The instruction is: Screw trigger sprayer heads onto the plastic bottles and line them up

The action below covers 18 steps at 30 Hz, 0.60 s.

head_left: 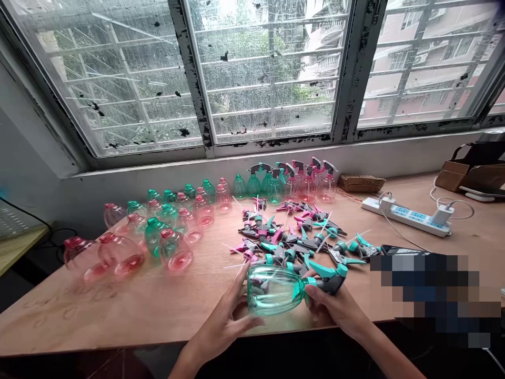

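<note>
A clear green spray bottle (272, 289) lies sideways in the air over the front edge of the table, its base to the left. A grey and teal trigger head (333, 278) sits at its neck. My left hand (226, 310) holds the bottle's base end, thumb below and fingers partly hidden behind it. At the neck, my right hand (331, 305) grips the teal collar between thumb and fingers. Just behind the bottle lies a loose pile of trigger heads (290, 239), pink-grey and teal-grey, with thin white tubes.
Several open pink bottles (177, 251) and green bottles (154, 237) stand at left. Finished-looking bottles with heads (307, 184) line the wall. A white power strip (406, 216), a brown block (361, 183) and a brown box (469, 171) are at right, near a blurred patch.
</note>
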Each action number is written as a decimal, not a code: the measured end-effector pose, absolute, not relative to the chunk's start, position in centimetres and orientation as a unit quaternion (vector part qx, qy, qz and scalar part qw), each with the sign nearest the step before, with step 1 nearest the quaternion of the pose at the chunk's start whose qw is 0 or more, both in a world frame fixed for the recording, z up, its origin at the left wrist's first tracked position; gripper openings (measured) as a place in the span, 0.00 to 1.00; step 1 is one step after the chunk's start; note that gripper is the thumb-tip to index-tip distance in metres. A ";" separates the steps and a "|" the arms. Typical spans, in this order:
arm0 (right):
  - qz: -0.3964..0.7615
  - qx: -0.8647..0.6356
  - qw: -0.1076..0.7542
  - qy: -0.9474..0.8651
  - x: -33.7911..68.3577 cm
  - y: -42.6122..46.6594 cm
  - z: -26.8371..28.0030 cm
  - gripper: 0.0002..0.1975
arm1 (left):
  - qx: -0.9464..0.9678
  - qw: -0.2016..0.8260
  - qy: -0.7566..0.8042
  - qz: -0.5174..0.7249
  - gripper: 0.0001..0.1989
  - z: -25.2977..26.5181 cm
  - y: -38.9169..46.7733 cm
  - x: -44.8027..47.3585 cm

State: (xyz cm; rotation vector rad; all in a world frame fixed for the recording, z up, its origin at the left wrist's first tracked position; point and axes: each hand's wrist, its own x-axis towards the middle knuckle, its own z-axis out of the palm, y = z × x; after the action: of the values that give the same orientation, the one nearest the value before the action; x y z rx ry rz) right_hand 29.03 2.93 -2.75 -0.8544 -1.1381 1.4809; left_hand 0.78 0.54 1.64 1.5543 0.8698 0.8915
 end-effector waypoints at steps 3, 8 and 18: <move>0.618 -0.354 0.517 -0.476 29.0 2.9 -2.7 0.22 | 0.659 0.535 0.366 0.381 0.49 1.7 0.3 1.0; 0.610 -0.358 0.511 -0.489 28.7 2.3 -1.6 0.21 | 0.632 0.562 0.352 0.401 0.57 1.3 0.4 0.9; 0.619 -0.343 0.510 -0.489 28.8 2.6 -1.7 0.20 | 0.635 0.553 0.380 0.382 0.54 1.2 0.3 1.0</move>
State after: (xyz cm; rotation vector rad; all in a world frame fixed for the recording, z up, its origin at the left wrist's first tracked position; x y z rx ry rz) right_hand 28.77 2.58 -1.72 -0.8253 -1.1785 1.4909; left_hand 0.98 0.25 1.16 1.5025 0.8991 0.9042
